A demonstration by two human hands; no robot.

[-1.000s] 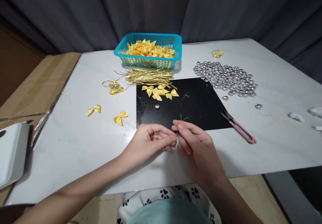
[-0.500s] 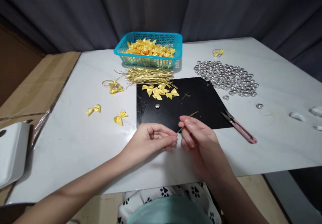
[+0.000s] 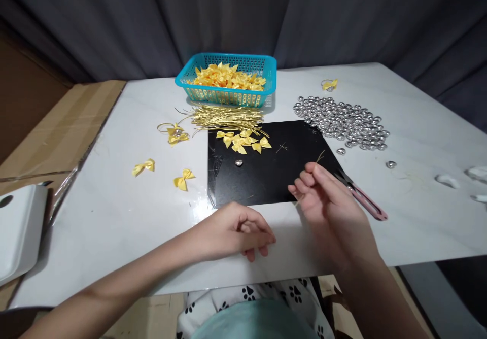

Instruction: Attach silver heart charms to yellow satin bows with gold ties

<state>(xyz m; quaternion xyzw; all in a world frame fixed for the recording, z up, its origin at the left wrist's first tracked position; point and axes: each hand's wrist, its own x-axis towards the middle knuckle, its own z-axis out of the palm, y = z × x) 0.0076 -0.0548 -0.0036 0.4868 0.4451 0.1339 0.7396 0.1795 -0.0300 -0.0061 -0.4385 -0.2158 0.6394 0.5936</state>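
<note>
My right hand pinches a thin gold cord between thumb and fingers, over the right part of a black mat. One end of the cord sticks up past the fingertips, and a short piece shows below the fingers. Thumb and index finger of my left hand are pressed together just in front of the mat; whether anything is between them, I cannot make out. On the mat lie several yellow ribbon bows and one silver heart bead. Pink-handled thread snips rest beside my right hand.
A teal basket of yellow bows stands at the back, with a bundle of gold cords before it. Silver heart beads are heaped at the right. Two loose bows lie left of the mat. A white box sits far left.
My hands have drawn apart: the right moved right with the gold cord, while the left dropped toward the table's front edge and came away from the cord.
</note>
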